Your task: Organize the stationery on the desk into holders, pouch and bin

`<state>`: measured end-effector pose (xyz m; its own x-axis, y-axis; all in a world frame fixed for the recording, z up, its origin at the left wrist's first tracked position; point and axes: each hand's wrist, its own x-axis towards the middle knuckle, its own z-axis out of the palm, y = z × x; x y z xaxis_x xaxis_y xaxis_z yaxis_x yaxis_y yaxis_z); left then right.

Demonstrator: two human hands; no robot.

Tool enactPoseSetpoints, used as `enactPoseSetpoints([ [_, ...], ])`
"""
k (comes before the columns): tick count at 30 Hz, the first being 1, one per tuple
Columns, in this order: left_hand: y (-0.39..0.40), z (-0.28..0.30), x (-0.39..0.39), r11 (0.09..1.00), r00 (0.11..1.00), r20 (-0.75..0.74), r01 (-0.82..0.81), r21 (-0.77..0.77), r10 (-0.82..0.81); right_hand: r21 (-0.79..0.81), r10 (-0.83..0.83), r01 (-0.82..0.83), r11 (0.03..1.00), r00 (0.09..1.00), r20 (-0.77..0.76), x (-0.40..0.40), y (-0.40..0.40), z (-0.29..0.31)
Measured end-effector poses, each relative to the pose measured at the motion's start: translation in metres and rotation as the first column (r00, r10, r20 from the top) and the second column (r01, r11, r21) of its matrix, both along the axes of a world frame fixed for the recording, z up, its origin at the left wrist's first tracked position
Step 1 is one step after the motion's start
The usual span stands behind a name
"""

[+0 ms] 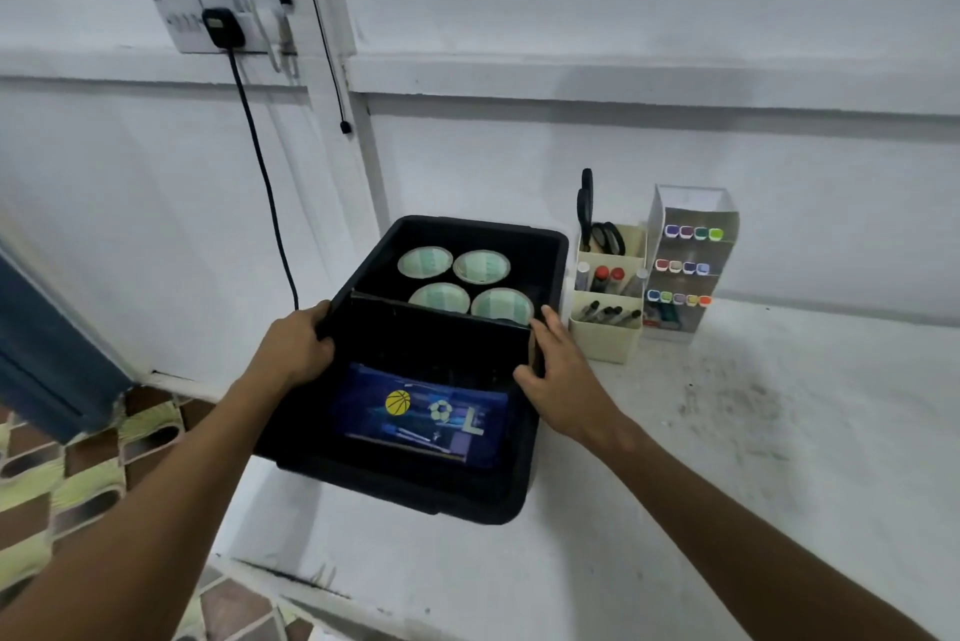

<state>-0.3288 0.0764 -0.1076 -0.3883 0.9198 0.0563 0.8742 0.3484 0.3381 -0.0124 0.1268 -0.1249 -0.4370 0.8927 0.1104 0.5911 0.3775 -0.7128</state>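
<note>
Black bin (540, 245) sits on the white surface (727, 432), near its left edge, front-left corner overhanging slightly. Inside: a black divider (441, 328) runs across the middle. Rear compartment holds four tape rolls (465, 284) lying flat in a 2x2 block. Front compartment holds a blue pouch (421, 414) lying flat, basketball and soccer-ball prints facing up, pens visible through it.

Left hand (296, 349) grips the bin's left rim, fingers curled over the edge near the divider end. Right hand (556, 375) rests against the bin's right rim, fingers mostly straight along the outside wall, thumb on the inner side; looks like a loose touch, not a clamp.

Just right of the bin: cream tiered holder (605, 339) with scissors (597, 230) upright in the back tier, markers in the middle and front tiers. Touching or just beside it on the right: clear tiered holder (691, 245) with rows of coloured-cap markers.

Wall behind: socket strip (218, 17) with black plug, cable (265, 183) hanging down. Patterned floor at lower left.
</note>
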Motion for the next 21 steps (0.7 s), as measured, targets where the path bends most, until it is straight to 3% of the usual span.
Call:
enactPoseSetpoints([
  [13, 0.001, -0.004, 0.017, 0.999, 1.000, 0.009, -0.002, 0.038, 0.002, -0.004, 0.001, -0.001, 1.000, 1.000, 0.030, 0.020, 0.001, 0.003],
  [17, 0.000, 0.005, 0.023, 0.998, 0.998, 0.014, -0.055, -0.041, 0.056, 0.003, 0.010, -0.010, 1.000, 0.999, 0.032, 0.023, -0.001, 0.008],
  [21, 0.028, 0.047, 0.071, 0.988, 0.997, 0.013, 0.074, 0.135, -0.076, 0.129, -0.005, 0.013, 0.992, 0.998, -0.065, 0.033, 0.000, 0.038],
])
